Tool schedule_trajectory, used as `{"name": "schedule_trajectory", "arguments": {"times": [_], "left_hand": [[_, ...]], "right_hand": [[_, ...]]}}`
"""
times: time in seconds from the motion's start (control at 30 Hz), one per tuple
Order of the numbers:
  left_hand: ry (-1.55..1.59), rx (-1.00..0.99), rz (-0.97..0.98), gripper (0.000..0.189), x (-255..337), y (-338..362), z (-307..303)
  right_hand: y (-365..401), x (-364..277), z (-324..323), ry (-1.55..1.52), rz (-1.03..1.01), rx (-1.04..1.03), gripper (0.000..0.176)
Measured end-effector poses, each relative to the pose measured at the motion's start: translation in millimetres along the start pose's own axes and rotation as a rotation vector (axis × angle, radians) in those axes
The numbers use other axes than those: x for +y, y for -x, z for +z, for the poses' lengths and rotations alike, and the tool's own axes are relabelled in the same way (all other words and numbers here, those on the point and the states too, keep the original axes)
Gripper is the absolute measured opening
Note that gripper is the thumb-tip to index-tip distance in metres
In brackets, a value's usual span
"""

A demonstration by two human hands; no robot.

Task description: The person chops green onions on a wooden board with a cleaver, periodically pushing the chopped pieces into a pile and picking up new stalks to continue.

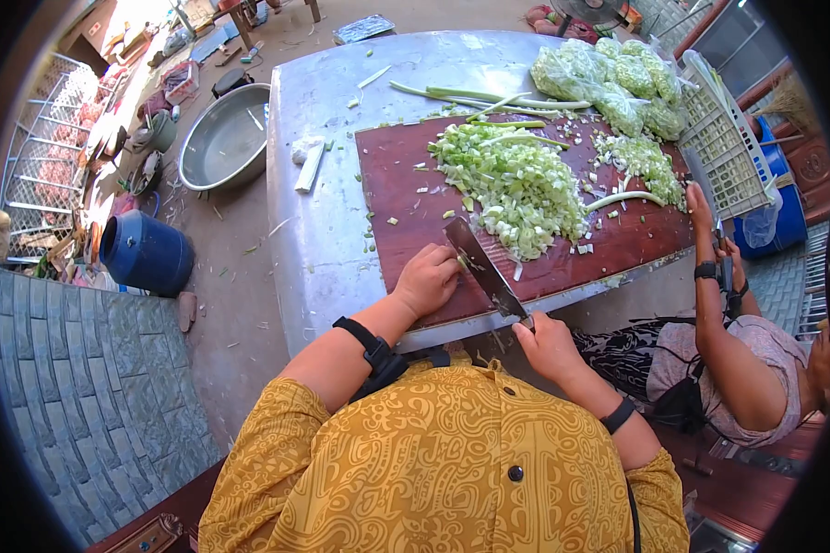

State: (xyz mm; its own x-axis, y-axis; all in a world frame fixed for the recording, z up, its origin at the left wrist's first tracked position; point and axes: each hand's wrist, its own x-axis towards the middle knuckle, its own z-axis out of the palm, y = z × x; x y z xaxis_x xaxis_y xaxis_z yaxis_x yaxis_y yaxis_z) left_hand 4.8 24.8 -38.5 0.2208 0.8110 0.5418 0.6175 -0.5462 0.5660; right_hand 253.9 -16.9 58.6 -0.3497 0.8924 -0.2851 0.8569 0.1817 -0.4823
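My right hand (549,346) is wrapped round the handle of a kitchen knife (485,270) with a broad dark blade. The blade slants up and left over the near edge of a dark red cutting board (397,198). Just left of the blade, my left hand (429,279) rests on the board with its fingers curled in. What those fingers hold, if anything, is hidden. Beyond the knife lies a heap of chopped green onion (516,189), with long green onion stalks (498,99) behind it. A single pale stalk (624,197) lies to the right of the heap.
Bags of chopped greens (609,78) sit at the metal table's (323,258) far right, beside a white plastic crate (724,138). At right, a co-worker (738,369) reaches toward a smaller chopped pile (646,161). A metal basin (226,138) and blue bucket (146,252) stand left.
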Motion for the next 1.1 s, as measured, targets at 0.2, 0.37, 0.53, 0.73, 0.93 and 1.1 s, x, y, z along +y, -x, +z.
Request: {"name": "schedule_trajectory", "arguments": {"times": [0.2,0.37,0.53,0.73,0.93,1.1], "left_hand": [[0.024,0.076,-0.102,0.012,-3.9,-3.6,7.7],[0.005,0.105,-0.117,0.01,-4.1,-2.4,8.6],[-0.007,0.103,-0.104,0.01,-3.9,-1.2,8.1],[-0.018,0.092,-0.078,0.01,-6.6,-1.2,8.1],[-0.022,0.111,-0.086,0.01,-6.1,-1.4,10.6],[0.001,0.086,-0.097,0.01,-1.4,-1.6,5.1]], "right_hand": [[0.5,-5.9,-5.2,-0.045,0.053,-0.002,0.036],[5.1,-9.5,-9.4,-0.023,0.065,-0.028,0.036],[9.3,-10.5,-5.9,0.091,0.039,-0.039,0.035],[7.1,-14.8,-7.7,0.176,0.034,-0.048,0.034],[-19.3,-15.5,-2.8,0.233,0.03,-0.068,0.036],[-45.0,-16.7,17.4,0.15,0.076,0.019,0.038]]}}
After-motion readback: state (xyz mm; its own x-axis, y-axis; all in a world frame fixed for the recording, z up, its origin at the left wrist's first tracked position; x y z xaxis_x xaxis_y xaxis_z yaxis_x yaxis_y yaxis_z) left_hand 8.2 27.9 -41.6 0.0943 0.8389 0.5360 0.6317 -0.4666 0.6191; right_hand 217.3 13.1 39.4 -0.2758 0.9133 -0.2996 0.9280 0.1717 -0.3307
